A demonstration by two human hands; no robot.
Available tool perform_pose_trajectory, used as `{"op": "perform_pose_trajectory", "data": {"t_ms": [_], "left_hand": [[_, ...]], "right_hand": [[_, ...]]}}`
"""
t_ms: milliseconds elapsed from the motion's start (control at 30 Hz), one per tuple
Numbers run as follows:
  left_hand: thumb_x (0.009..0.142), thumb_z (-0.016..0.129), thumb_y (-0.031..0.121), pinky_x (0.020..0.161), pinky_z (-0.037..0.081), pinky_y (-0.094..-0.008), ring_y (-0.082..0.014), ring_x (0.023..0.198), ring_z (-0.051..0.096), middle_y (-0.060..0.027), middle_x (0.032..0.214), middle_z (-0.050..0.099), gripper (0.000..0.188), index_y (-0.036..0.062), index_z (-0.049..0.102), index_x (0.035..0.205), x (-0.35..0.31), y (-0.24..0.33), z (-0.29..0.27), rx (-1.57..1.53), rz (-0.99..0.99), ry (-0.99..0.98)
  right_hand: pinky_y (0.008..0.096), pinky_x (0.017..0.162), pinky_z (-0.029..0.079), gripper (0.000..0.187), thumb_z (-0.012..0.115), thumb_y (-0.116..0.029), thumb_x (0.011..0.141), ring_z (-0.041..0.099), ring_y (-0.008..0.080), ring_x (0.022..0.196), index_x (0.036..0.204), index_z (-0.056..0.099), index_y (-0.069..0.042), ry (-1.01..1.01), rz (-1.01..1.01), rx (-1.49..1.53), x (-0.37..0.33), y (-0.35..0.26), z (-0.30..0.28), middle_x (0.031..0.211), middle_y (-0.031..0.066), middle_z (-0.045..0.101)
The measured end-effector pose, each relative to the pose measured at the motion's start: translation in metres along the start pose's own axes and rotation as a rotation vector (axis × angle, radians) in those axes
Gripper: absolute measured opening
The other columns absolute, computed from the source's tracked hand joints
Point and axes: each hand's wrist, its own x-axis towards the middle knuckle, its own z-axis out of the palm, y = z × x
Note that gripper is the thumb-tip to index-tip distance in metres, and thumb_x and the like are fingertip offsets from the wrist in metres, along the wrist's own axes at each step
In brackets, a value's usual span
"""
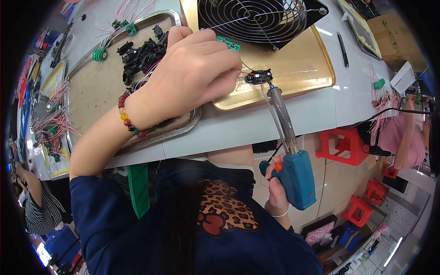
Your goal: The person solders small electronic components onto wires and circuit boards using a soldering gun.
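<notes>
My left hand (pixel 199 68), with a beaded bracelet at the wrist, is closed above the gold tray (pixel 302 68). Thin red and dark wires (pixel 247 68) run from its curled fingers to a small black plastic part (pixel 259 76) lying on that tray. The fingertips are partly hidden behind the hand. My right hand (pixel 277 190) grips the handle of a blue soldering gun (pixel 299 181) with an orange trigger. The gun points up, its tip at the black part. A small green circuit board (pixel 229 43) shows just beyond my left hand.
A fan with a wire guard (pixel 254 16) stands at the tray's far side. To the left, a metal-rimmed tray (pixel 91 87) holds several black plastic parts (pixel 142 55). Wired green boards (pixel 50 123) lie farther left. A black pen (pixel 342 48) and red stools (pixel 341 145) are on the right.
</notes>
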Motion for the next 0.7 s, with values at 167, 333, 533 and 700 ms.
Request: {"op": "perform_pose_trajectory", "data": {"t_ms": [167,333,533,700], "left_hand": [[0.071,0.071,0.010,0.067,0.031,-0.0309,-0.0152,0.068,0.052,0.0020,0.070,0.057,0.011,0.0118,0.064,0.079,-0.002,-0.003,0.000,0.006,0.029,0.006],[0.071,0.071,0.011,0.067,0.031,-0.0310,-0.0151,0.068,0.053,0.0020,0.070,0.058,0.010,0.0119,0.064,0.079,-0.002,-0.002,0.001,0.005,0.030,0.005],[0.071,0.071,0.011,0.067,0.031,-0.0311,-0.0151,0.068,0.053,0.0019,0.070,0.057,0.010,0.0120,0.065,0.080,-0.002,-0.002,0.001,0.004,0.027,0.007],[0.071,0.071,0.011,0.066,0.031,-0.0312,-0.0154,0.069,0.053,0.0016,0.070,0.057,0.011,0.0120,0.065,0.080,-0.001,-0.003,0.001,0.002,0.031,0.010]], "right_hand": [[0.0316,0.062,0.046,0.023,0.069,-0.010,0.069,0.060,0.0244,0.069,0.089,0.065,0.001,-0.015,-0.196,-0.445,0.002,0.002,-0.002,0.079,0.0085,0.063],[0.0314,0.061,0.046,0.022,0.068,-0.011,0.071,0.060,0.0233,0.069,0.089,0.065,0.000,0.000,-0.176,-0.450,0.000,0.001,-0.002,0.078,0.0086,0.063],[0.0315,0.063,0.046,0.018,0.066,-0.015,0.072,0.059,0.0232,0.070,0.083,0.064,-0.002,0.017,-0.174,-0.406,0.001,-0.001,0.000,0.076,0.0079,0.062],[0.0275,0.063,0.042,0.052,0.067,-0.022,0.081,0.053,0.0163,0.073,0.123,0.046,-0.001,-0.138,-0.187,-0.375,-0.011,0.020,-0.027,0.112,0.0106,0.052]]}}
